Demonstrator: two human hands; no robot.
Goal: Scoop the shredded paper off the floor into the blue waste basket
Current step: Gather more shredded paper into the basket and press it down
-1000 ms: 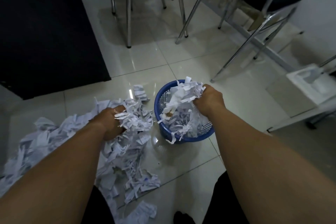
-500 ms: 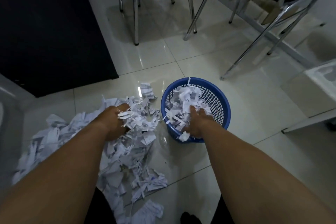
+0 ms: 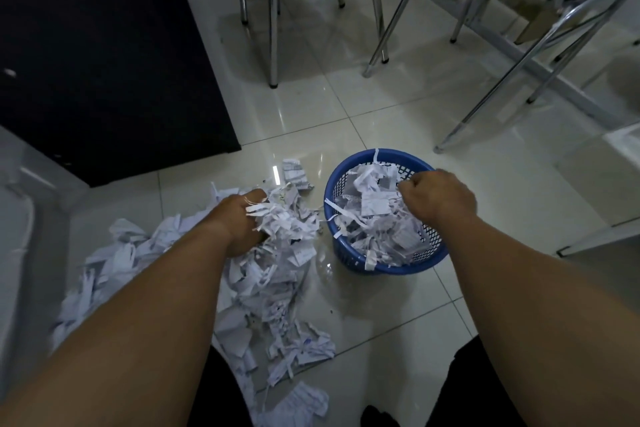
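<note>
A blue mesh waste basket (image 3: 350,261) stands on the tiled floor, filled with shredded paper (image 3: 375,218) up to its rim. To its left a loose heap of shredded paper (image 3: 277,291) spreads over the floor towards my knees. My left hand (image 3: 239,224) is dug into the top of that heap and grips a bunch of strips, some of which stick out past its fingers. Just above the basket's right side hovers my right hand (image 3: 438,199), its fingers curled into a fist with no paper showing in it.
A dark mat (image 3: 104,55) covers the floor at the back left. Chrome chair legs (image 3: 273,35) and a folding frame (image 3: 512,80) stand behind the basket. A white low shelf edge (image 3: 602,236) is at the right. More torn scraps (image 3: 301,406) lie near my feet.
My right hand dropped its paper into the basket, pressed it down, and has now lifted out with fingers curled. My left hand stays in the heap.
</note>
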